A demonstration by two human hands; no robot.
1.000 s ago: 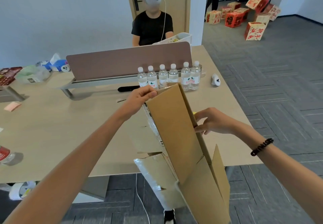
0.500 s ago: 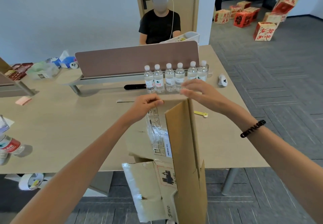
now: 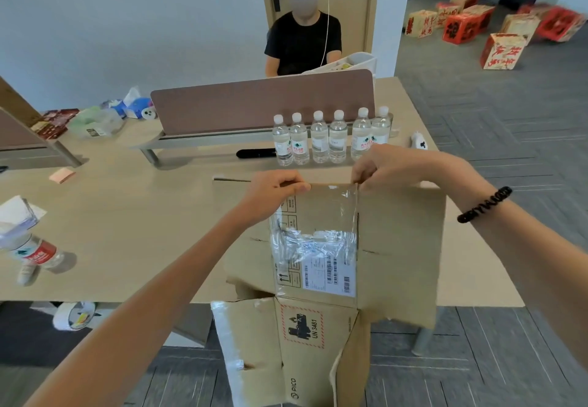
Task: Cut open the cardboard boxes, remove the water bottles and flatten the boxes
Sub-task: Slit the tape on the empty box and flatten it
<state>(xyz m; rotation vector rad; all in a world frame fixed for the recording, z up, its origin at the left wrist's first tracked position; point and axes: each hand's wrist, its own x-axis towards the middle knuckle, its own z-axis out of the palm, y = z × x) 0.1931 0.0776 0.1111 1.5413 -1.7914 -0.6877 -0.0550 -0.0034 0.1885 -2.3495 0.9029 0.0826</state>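
Observation:
I hold a brown cardboard box [image 3: 397,247], opened out nearly flat and upright, over the near edge of the table [image 3: 127,216]. It carries a shipping label, clear tape and a red hazard sticker. My left hand [image 3: 273,190] grips its top edge at the left. My right hand [image 3: 391,165] pinches the top edge at the taped seam. Several water bottles [image 3: 327,139] stand in a row behind the box, against the desk divider [image 3: 254,101].
A person in a black shirt [image 3: 302,41] sits across the table. One bottle with a red label [image 3: 35,254] lies at the left edge. A tape roll [image 3: 73,314] sits below the table. Red and tan boxes [image 3: 499,50] are scattered on the floor far right.
The box has swung from edge-on to face me, spread out wide. My right hand rose from its side up to the top edge. My left hand kept its grip on the top.

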